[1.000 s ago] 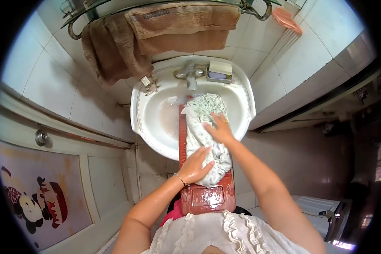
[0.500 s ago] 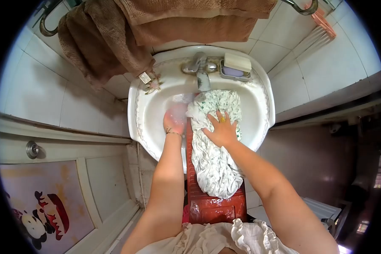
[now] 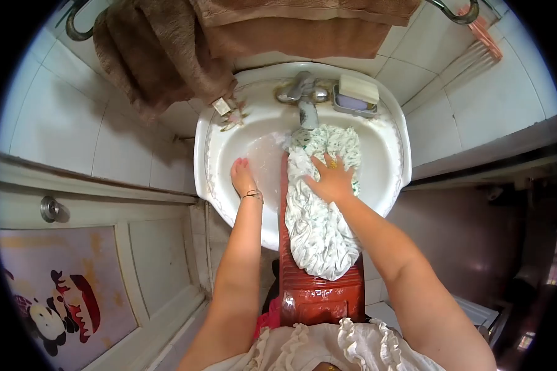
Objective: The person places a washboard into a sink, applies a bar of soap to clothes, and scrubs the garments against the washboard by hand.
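No text, label, brand, number or sign can be read.

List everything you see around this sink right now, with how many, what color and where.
patterned cloth: one, white and green, on the board
ridged board: one, red-brown, reaching into the basin
sink: one, white, ahead
water: cloudy, basin's left side
faucet: one, silver, sink's back
soap dish: one, gray, right of faucet
soap bars: two, cream and lavender, in dish
towels: brown, count unclear, hanging above sink
pink item: one, upper right wall
door knob: one, metallic, left
cartoon picture: one, multicolored, on the door
left hand: one, at the water, dark bracelet
right hand: one, on the cloth, yellow ring
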`<move>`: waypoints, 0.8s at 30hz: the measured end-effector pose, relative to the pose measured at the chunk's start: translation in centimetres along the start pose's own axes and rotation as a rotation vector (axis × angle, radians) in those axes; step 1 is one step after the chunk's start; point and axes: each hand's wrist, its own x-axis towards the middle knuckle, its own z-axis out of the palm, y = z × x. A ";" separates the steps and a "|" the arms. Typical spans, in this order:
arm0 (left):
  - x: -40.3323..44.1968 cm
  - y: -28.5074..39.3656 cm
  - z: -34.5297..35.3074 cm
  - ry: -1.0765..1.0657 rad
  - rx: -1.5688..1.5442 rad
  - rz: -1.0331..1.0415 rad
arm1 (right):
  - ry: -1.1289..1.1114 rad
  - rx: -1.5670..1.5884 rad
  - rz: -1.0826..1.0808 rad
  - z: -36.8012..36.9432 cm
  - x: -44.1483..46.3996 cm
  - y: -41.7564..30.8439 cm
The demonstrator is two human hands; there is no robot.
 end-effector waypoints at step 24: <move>-8.9 10.5 7.2 -0.861 0.686 0.608 | 0.138 0.567 -0.576 -2.2 -4.7 3.1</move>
